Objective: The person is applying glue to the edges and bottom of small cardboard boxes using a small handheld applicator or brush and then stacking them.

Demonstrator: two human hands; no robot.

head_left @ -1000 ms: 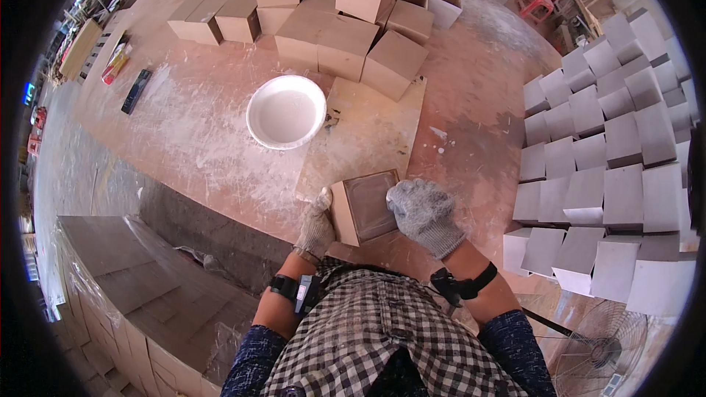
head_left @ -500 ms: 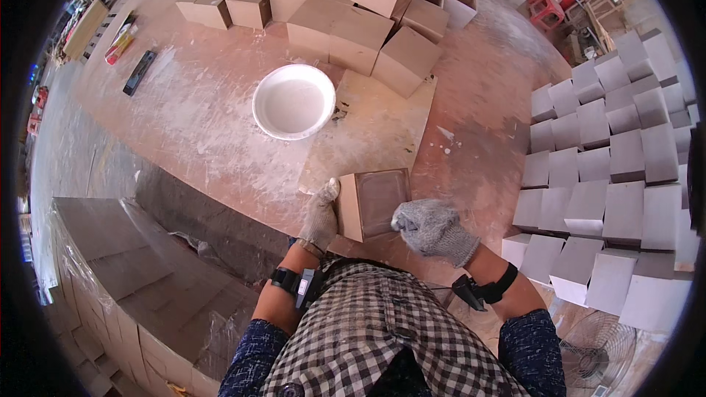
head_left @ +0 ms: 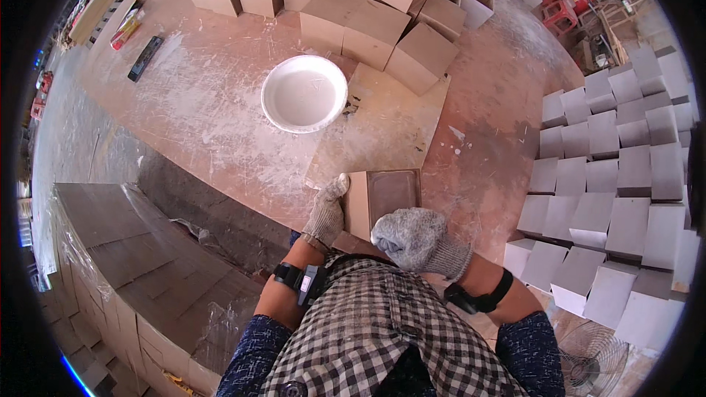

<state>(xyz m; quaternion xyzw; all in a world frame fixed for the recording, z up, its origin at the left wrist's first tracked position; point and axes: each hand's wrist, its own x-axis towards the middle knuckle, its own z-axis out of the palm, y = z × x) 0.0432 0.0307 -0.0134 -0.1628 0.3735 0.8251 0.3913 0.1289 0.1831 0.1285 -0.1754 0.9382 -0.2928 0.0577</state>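
A small brown cardboard box [head_left: 358, 202] stands tilted at the near edge of the table, close to my body. Its right face is a darker grey-brown panel inside a raised rim. My left hand [head_left: 328, 209], in a whitish knit glove, grips the box's left side with the thumb at its far edge. My right hand [head_left: 413, 238], in a grey knit glove, is curled closed against the near part of the dark panel. Whatever lies inside those fingers is hidden. Beyond the box sits a white round basin [head_left: 304, 123] with pale liquid or paste in it.
A thin yellowish board [head_left: 393, 129] lies on the reddish table [head_left: 213, 114]. Several brown boxes [head_left: 353, 18] are stacked at the back. Rows of white-grey boxes [head_left: 588, 213] fill the right. A plastic-wrapped cardboard stack [head_left: 140, 250] stands left, and a fan [head_left: 594, 356] lower right.
My right hand has moved left and slightly nearer, onto the lower part of the box's dark panel. The left hand keeps its grip. The whole view has shifted a little.
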